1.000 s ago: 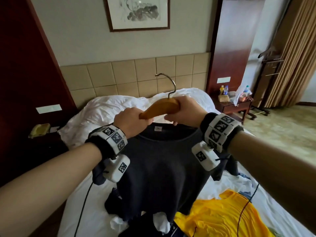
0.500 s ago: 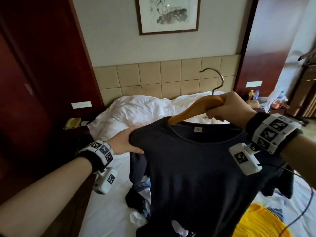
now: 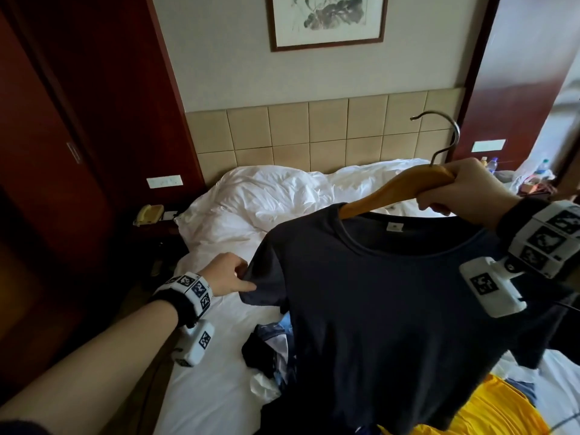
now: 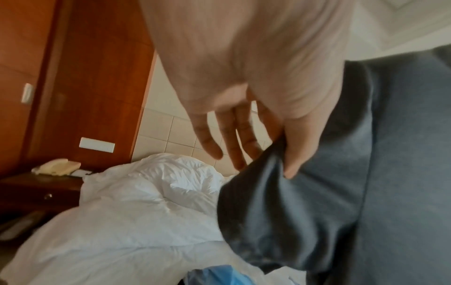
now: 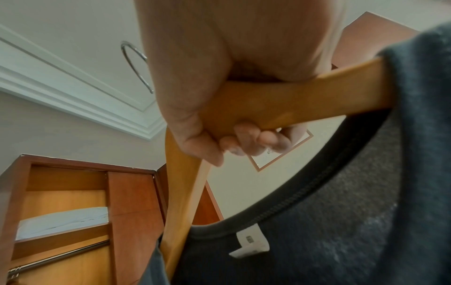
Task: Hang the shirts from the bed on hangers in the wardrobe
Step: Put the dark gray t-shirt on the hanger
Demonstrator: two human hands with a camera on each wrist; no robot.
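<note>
White bedding covers the bed below a tiled headboard, dark wood panels to the left. One dark shirt is on the wooden hanger, which my right hand grips at its middle; my left hand pinches the sleeve hem. It is not yet in the wardrobe. A yellow shirt and other clothes lie on the bed, left to hang.

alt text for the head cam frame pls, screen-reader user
A right hand grips a wooden hanger carrying a dark T-shirt above an unmade white bed, while the left hand pinches the shirt's sleeve. A yellow shirt lies on the bed below.
</note>
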